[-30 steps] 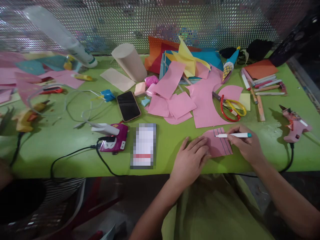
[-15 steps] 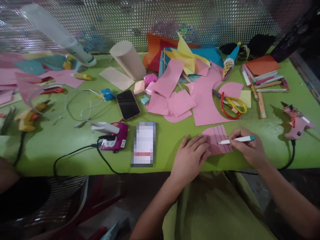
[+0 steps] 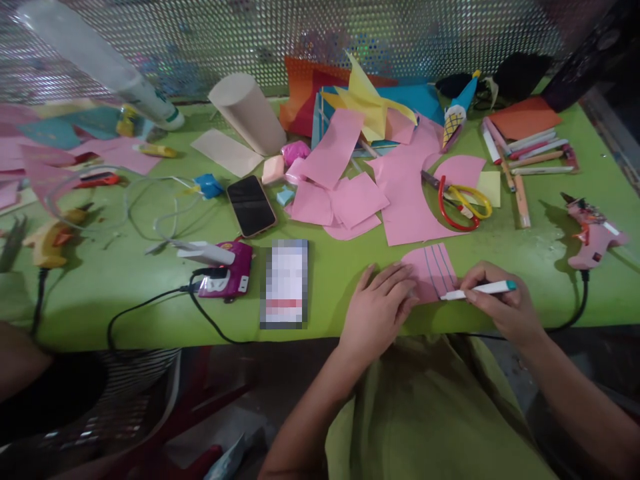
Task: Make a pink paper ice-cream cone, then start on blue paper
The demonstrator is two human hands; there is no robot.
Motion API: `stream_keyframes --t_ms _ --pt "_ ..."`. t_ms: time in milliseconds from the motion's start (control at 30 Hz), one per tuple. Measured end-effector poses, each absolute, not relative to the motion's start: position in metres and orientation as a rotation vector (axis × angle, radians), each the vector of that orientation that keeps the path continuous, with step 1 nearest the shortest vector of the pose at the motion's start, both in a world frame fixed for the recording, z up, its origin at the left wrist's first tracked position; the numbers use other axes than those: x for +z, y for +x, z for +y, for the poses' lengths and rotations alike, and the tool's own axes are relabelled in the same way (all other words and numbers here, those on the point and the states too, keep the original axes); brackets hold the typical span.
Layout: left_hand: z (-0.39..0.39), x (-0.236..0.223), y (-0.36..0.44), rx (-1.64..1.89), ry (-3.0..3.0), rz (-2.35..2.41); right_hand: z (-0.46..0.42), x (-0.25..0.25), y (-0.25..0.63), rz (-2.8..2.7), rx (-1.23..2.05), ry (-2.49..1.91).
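A small pink paper piece [image 3: 431,272] with a curved left edge and several dark lines across it lies flat on the green table [image 3: 345,317]. My left hand [image 3: 383,297] rests on its left side, fingers stretched out and pressing it down. Between the fingers of my right hand [image 3: 497,297] is a white marker [image 3: 487,289] with a teal end. Its tip touches the lower edge of the paper, at the bottom of one line. Scissors [image 3: 460,205] with red and yellow handles lie behind the paper on larger pink sheets [image 3: 400,200].
Two phones [image 3: 251,205] and a purple power strip [image 3: 233,270] with cables are to the left. A pink glue gun [image 3: 593,240] lies at the right, a yellow one [image 3: 55,240] at far left. Several markers [image 3: 537,150] and a paper roll [image 3: 253,113] sit farther back.
The marker tip has moved down along the pink paper to its lower edge, lengthening a line. My right hand moved slightly down with it; my left hand stays on the paper.
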State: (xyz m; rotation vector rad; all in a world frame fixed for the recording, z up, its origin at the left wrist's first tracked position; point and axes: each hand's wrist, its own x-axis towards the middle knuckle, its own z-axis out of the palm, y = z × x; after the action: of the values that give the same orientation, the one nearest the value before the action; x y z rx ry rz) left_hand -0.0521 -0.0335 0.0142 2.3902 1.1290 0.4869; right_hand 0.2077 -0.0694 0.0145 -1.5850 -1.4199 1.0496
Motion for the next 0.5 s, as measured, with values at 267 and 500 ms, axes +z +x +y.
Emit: stream_keyframes --t_ms 267,500 --pt "-0.033 0.014 -0.052 0.493 2.386 1.130 -0.071 0.012 0.210 -1.371 1.053 -1.567" --pt "-0.033 0.013 -0.053 0.493 2.397 1.131 -0.040 0.021 0.195 -1.276 0.984 -1.474"
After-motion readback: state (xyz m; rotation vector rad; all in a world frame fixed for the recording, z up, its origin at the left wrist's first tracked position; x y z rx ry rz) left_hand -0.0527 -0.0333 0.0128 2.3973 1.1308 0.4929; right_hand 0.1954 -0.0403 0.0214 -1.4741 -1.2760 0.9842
